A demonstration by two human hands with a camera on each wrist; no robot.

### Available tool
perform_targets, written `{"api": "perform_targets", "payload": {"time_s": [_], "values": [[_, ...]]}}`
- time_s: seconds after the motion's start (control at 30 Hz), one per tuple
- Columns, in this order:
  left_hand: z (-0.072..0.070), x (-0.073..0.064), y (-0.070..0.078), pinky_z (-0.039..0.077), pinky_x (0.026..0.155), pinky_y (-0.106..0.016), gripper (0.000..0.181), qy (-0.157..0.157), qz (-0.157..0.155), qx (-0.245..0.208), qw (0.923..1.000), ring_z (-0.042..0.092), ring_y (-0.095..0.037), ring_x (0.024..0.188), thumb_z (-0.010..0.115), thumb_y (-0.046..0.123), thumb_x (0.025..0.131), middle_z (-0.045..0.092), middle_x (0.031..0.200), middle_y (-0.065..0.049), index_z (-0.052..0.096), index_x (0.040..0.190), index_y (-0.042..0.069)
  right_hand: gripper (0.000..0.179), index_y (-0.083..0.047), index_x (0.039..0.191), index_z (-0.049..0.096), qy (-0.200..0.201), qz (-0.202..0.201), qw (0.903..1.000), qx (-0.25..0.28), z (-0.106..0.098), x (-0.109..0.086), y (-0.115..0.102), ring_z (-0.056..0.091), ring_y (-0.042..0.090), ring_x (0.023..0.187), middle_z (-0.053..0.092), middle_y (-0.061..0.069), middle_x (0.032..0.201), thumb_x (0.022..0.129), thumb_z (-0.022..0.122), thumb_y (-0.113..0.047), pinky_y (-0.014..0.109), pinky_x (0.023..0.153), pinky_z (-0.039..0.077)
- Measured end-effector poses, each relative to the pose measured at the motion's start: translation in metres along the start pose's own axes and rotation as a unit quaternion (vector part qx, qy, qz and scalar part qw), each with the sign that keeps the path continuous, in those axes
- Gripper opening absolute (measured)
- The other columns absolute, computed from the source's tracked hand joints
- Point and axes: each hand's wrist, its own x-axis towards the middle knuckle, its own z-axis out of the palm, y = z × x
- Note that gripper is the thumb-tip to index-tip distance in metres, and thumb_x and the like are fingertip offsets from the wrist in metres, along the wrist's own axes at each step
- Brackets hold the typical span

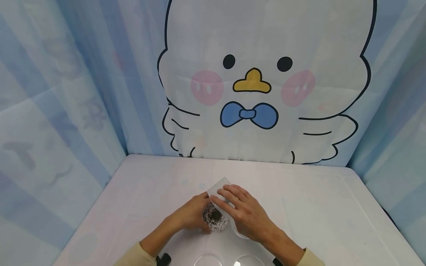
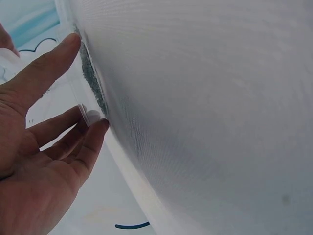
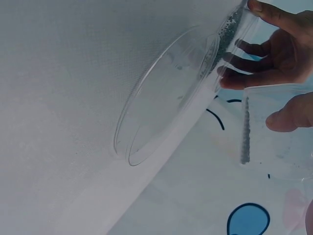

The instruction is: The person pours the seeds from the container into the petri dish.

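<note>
My left hand [image 1: 193, 214] grips a clear round dish [image 1: 217, 229] by its sides, thumb and fingers on opposite edges. Dark granules [image 1: 214, 216] lie over its bottom, thickest near the middle. Seen edge-on in the left wrist view, the same granules [image 2: 92, 81] form a dark layer. Above the dish, my right hand [image 1: 246, 214] holds a clear rectangular container [image 1: 219, 184], tilted. The right wrist view shows its thumb [image 3: 288, 115] pressed on the container's side and a dark band of granules [image 3: 246, 132] along one edge. Whether it is a box or a bag, I cannot tell.
A second clear round dish [image 3: 161, 98] sits on the white table [image 1: 316, 207], partly beneath my right hand in the head view. Two more round clear outlines [image 1: 208, 255] [image 1: 249, 256] show at the near edge. A printed curtain [image 1: 139, 92] closes off the back and sides.
</note>
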Motion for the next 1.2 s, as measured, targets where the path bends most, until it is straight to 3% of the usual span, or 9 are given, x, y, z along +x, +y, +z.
{"api": "perform_targets", "payload": {"time_s": [0.3,0.47,0.57,0.77,1.0,1.13,1.2], "values": [[-0.001,0.001,0.000,0.049,0.113,-0.046,0.097,-0.004,0.010,0.000,0.9999,0.059,-0.028,0.132,0.101,0.019,0.063,0.060,0.142,-0.008,0.056,0.147,0.006,0.085,-0.016,0.145,0.061,-0.001,0.013,0.9999,0.001,0.001,-0.001,0.000,0.055,0.026,0.131,0.063,0.006,0.137,0.066,0.086,0.002,0.042,0.113,0.045],[0.000,0.004,0.001,0.051,0.110,-0.043,0.087,-0.009,0.005,0.011,0.9999,0.061,-0.025,0.124,0.101,0.022,0.064,0.062,0.130,-0.005,0.062,0.139,0.003,0.086,-0.019,0.145,0.060,-0.009,0.077,0.9965,0.032,0.002,-0.006,0.003,0.053,0.026,0.134,0.060,0.005,0.140,0.067,0.085,0.004,0.044,0.111,0.049],[-0.001,0.004,0.002,0.052,0.109,-0.042,0.085,-0.013,0.000,0.012,0.9998,0.062,-0.023,0.120,0.101,0.022,0.064,0.062,0.128,-0.005,0.062,0.137,0.001,0.092,-0.018,0.148,0.056,-0.014,0.126,0.9889,0.077,0.002,-0.010,0.008,0.050,0.026,0.137,0.057,0.005,0.143,0.065,0.085,0.006,0.044,0.111,0.048],[0.000,0.003,0.003,0.053,0.106,-0.042,0.087,-0.017,-0.007,0.017,0.9997,0.062,-0.023,0.116,0.101,0.022,0.065,0.062,0.124,-0.005,0.061,0.140,0.001,0.099,-0.017,0.150,0.052,-0.009,0.217,0.9610,0.171,0.004,-0.020,0.022,0.046,0.026,0.138,0.050,0.006,0.146,0.062,0.088,0.008,0.047,0.106,0.052],[0.001,0.003,0.002,0.053,0.106,-0.042,0.087,-0.015,-0.008,0.020,0.9997,0.062,-0.024,0.117,0.101,0.022,0.064,0.061,0.125,-0.004,0.061,0.140,0.003,0.097,-0.016,0.149,0.052,0.012,0.313,0.9139,0.258,0.015,-0.033,0.048,0.056,0.029,0.132,0.054,0.005,0.144,0.063,0.094,0.005,0.056,0.101,0.054],[0.002,0.003,0.000,0.052,0.107,-0.043,0.088,-0.017,-0.009,0.020,0.9996,0.061,-0.024,0.118,0.101,0.024,0.065,0.060,0.125,-0.003,0.061,0.141,0.004,0.096,-0.012,0.149,0.051,0.014,0.346,0.8908,0.295,0.021,-0.041,0.064,0.059,0.032,0.131,0.056,0.008,0.143,0.065,0.095,0.004,0.055,0.108,0.051],[0.001,0.004,0.000,0.052,0.107,-0.044,0.088,-0.017,-0.010,0.020,0.9996,0.061,-0.023,0.118,0.101,0.025,0.065,0.060,0.125,-0.003,0.061,0.141,0.005,0.095,-0.008,0.150,0.049,0.010,0.360,0.8744,0.325,0.023,-0.044,0.071,0.058,0.036,0.133,0.055,0.013,0.145,0.067,0.094,0.004,0.052,0.112,0.048]]}}
